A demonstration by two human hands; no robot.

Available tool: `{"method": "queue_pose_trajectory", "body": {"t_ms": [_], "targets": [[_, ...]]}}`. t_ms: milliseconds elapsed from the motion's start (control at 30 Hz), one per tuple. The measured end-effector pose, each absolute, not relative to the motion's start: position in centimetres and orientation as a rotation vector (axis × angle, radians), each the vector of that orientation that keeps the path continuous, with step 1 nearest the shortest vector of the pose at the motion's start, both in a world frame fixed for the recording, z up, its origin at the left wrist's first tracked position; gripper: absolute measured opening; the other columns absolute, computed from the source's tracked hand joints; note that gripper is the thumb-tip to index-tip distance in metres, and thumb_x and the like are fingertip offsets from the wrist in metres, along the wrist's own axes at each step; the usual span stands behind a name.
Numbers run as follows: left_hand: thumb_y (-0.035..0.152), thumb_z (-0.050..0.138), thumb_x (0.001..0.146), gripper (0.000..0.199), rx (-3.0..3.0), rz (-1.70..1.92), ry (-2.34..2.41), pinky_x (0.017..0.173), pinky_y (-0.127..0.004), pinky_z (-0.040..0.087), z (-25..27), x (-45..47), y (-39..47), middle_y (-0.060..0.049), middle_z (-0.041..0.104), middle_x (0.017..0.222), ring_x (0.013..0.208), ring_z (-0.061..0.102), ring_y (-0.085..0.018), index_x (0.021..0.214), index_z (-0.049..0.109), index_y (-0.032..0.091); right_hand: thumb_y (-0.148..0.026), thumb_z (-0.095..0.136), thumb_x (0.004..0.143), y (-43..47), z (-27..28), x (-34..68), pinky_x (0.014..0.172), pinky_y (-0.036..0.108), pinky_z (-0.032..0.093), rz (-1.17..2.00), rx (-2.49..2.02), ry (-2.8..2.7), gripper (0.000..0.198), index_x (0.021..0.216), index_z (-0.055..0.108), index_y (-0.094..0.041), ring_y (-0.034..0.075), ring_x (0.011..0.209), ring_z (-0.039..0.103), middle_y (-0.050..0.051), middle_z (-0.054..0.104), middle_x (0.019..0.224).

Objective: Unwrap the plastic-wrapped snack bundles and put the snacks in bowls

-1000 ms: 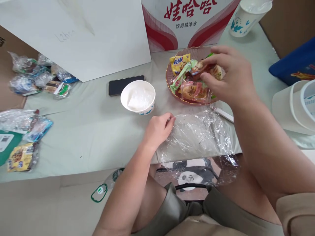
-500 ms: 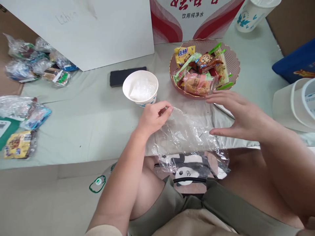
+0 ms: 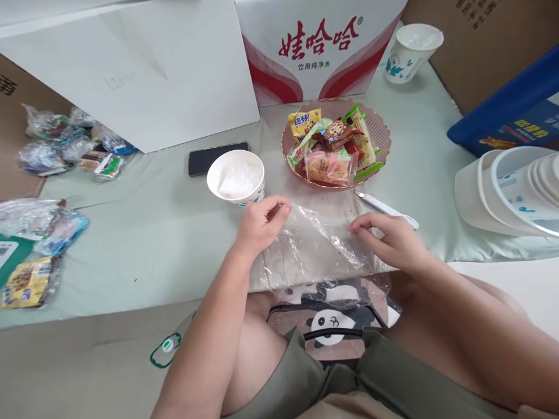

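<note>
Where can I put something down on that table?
Between the far-left yellow packet and the cup by the phone; also between the bowl and white tub. It's crowded around the left hand, right hand and clear plastic.

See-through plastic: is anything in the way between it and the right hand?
Nothing visible stands between the clear plastic and the right hand. The white tool lies just beyond that hand, toward the bowl, not between them.

Makeshift indoor work area, cloth-covered table (image 3: 144, 233), cardboard cartons (image 3: 312, 84), pale floor (image 3: 105, 378)
</note>
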State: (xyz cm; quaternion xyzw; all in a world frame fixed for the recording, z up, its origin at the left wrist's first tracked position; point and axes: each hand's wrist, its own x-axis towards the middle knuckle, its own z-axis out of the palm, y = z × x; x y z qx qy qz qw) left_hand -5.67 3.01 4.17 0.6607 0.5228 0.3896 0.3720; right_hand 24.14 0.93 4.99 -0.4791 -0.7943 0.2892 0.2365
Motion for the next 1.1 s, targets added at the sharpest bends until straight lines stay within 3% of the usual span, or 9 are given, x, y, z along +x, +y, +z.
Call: {"method": "queue_pose_trajectory", "body": {"t_ms": [100,233,367,500,600,667,733,933,1100], "targets": [[0.044,0.057,0.094,0.031,1.694,1.008,1.388,0.052,-0.025,0.034,4.3,-5.6,3.0,0.005,0.05,0.055,0.05,0.046,-0.009,0.08,0.067,0.018,-0.038,0.055,0.099,1.2,5.1,24.4,0.083,0.037,0.062,0.787,-1.156,-2.116,0.023,0.114,0.065,-0.024,0.023,0.097,0.075,0.009,0.077,0.107],[0.041,0.056,0.093,0.028,1.687,1.002,1.431,0.052,-0.025,0.034,4.5,-5.3,3.1,0.005,0.05,0.053,0.049,0.046,-0.01,0.079,0.066,0.018,-0.06,0.074,0.083,0.9,4.2,24.3,0.11,0.055,0.053,0.719,-0.895,-2.342,0.08,0.147,0.049,-0.021,0.037,0.14,0.056,0.021,0.053,0.154],[0.04,0.056,0.092,0.027,1.666,0.994,1.422,0.051,-0.026,0.033,4.5,-5.1,3.1,0.005,0.05,0.053,0.049,0.045,-0.009,0.078,0.066,0.019,-0.027,0.059,0.095,0.8,3.3,23.5,0.086,0.04,0.063,0.612,-1.236,-2.292,0.024,0.116,0.069,-0.025,0.024,0.1,0.076,0.01,0.078,0.113],[0.039,0.066,0.085,0.021,1.608,1.009,1.37,0.054,-0.025,0.037,4.3,-5.3,2.9,0.006,0.055,0.058,0.052,0.048,-0.009,0.092,0.067,0.02,-0.022,0.059,0.09,1.1,4.0,23.7,0.065,0.028,0.059,0.561,-1.486,-1.946,0.012,0.089,0.07,-0.024,0.016,0.063,0.071,0.001,0.075,0.074],[0.033,0.08,0.072,0.043,1.557,1.037,1.284,0.077,-0.027,0.049,4.2,-5.3,2.6,0.003,0.068,0.079,0.076,0.063,-0.013,0.111,0.064,0.023,-0.023,0.063,0.087,1.0,4.8,24.3,0.057,0.027,0.053,0.523,-1.566,-1.675,0.005,0.086,0.067,-0.024,0.015,0.055,0.067,-0.002,0.07,0.066],[0.029,0.085,0.066,0.063,1.419,1.016,1.201,0.091,-0.031,0.051,4.3,-5.0,2.4,0.002,0.069,0.088,0.093,0.067,-0.015,0.122,0.058,0.025,-0.023,0.065,0.087,1.0,5.1,24.7,0.055,0.028,0.051,0.545,-1.543,-1.542,0.003,0.085,0.065,-0.025,0.014,0.054,0.064,-0.003,0.066,0.063],[0.027,0.086,0.064,0.071,1.209,0.937,1.142,0.087,-0.031,0.054,4.5,-4.5,2.3,0.003,0.067,0.087,0.09,0.069,-0.015,0.127,0.052,0.026,-0.026,0.066,0.088,1.2,5.4,25.0,0.052,0.029,0.049,0.594,-1.488,-1.428,0.005,0.084,0.064,-0.027,0.014,0.051,0.059,-0.003,0.062,0.061],[0.026,0.085,0.059,0.038,0.961,1.064,1.248,0.059,-0.021,0.048,4.8,-3.5,3.1,0.005,0.06,0.077,0.062,0.055,-0.006,0.087,0.061,0.019,-0.043,0.084,0.073,2.1,5.8,25.8,0.046,0.028,0.044,0.894,-1.342,-1.265,0.042,0.106,0.062,-0.029,0.013,0.052,0.053,-0.003,0.064,0.075],[0.021,0.089,0.057,0.037,0.861,1.328,1.084,0.056,-0.018,0.045,5.1,-4.1,3.6,0.006,0.055,0.069,0.059,0.049,-0.004,0.07,0.055,0.02,-0.046,0.086,0.072,2.0,5.9,26.0,0.054,0.029,0.043,1.04,-1.559,-1.488,0.034,0.079,0.061,-0.024,0.014,0.06,0.055,-0.002,0.062,0.069]]}}
